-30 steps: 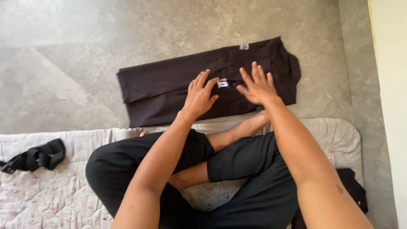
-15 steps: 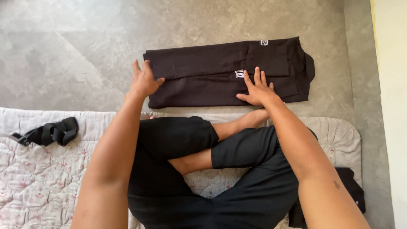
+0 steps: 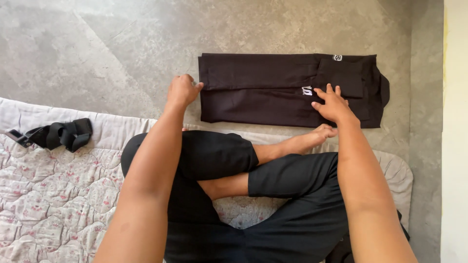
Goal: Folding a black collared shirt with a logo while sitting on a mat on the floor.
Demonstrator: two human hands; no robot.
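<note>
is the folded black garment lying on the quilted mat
No, the folded black garment lies on the grey stone floor, just beyond the edge of the quilted floral mat.

A black folded garment (image 3: 273,92) lies flat and lengthwise on the floor, its left end at the left hand's fingers (image 3: 192,86), its right part under the right hand's fingers (image 3: 327,95).

So off to the left there's a black strap (image 3: 53,135) lying bunched up on the quilted mat (image 3: 58,195), which is white with little pink flowers. Beyond the mat it's mottled grey floor (image 3: 97,53), and a pale wall (image 3: 456,122) runs down the right edge.
</note>
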